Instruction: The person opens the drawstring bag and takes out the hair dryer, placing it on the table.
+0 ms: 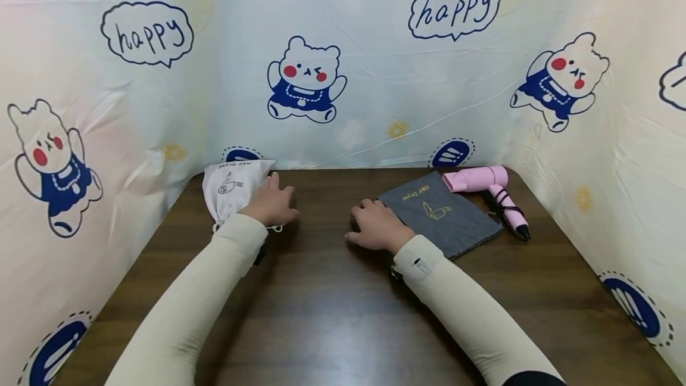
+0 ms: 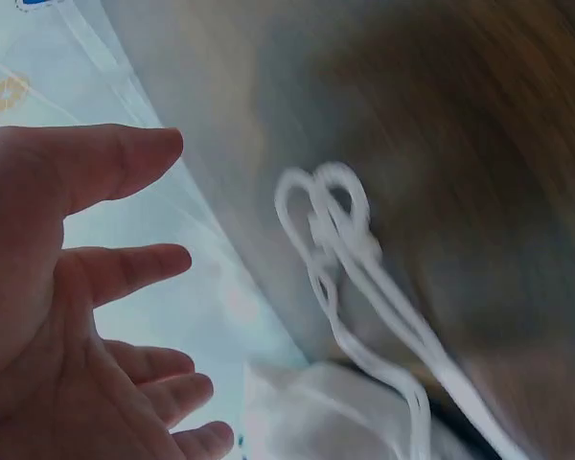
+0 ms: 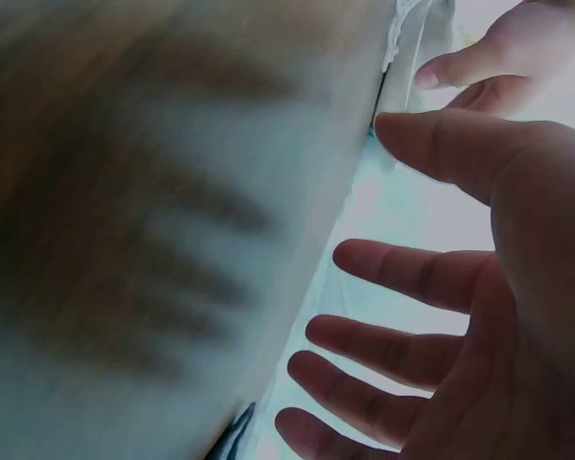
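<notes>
My left hand (image 1: 273, 202) hovers at the right side of a white drawstring bag (image 1: 227, 189) with "Hair Dryer" printed on it. Its fingers are spread, holding nothing, and the bag's white cord (image 2: 340, 240) lies looped nearby in the left wrist view. My right hand (image 1: 377, 226), fingers apart and grasping nothing, is above the table just left of a flat dark grey cloth bag (image 1: 429, 213) with gold "Hair Dryer" lettering. Beyond that bag lies a pink hair dryer (image 1: 477, 179), its black cord (image 1: 498, 204) wound about the handle.
A dark brown wooden table (image 1: 311, 314) carries all of these. Pale cloth (image 1: 370, 88) printed with bears and the word "happy" hangs behind it and along both sides. The hair dryer's head slightly overlaps the grey bag's far corner.
</notes>
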Available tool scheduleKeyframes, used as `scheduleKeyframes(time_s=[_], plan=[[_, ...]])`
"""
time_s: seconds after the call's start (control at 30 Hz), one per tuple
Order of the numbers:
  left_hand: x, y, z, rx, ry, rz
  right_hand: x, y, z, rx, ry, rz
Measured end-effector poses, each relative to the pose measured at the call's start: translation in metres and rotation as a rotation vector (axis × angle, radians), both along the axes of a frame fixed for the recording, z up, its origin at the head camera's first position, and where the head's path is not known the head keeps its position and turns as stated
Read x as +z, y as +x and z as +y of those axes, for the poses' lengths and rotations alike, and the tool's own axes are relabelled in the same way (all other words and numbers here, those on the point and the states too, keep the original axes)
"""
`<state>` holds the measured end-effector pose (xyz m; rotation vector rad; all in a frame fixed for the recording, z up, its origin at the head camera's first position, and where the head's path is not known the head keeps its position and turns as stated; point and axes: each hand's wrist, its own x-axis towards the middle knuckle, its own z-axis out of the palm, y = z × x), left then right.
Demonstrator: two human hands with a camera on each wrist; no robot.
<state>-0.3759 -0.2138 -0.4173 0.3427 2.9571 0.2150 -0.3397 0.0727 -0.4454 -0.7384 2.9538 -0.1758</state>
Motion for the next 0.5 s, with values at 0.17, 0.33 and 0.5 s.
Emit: scheduleKeyframes(time_s=[0.17,0.33,0.5], plan=[[0.005,0.002,-0.024,0.07,-0.008,0.038,0.004,0.001,-0.013,0.039,0.018,0.018],[0.006,0.001,-0.049,0.177,0.014,0.023,0.006,0.003,-0.027,0.087,0.017,0.017],[0.004,0.005,-0.069,0.265,0.046,-0.013,0.007,0.008,-0.045,0.14,0.037,0.013]])
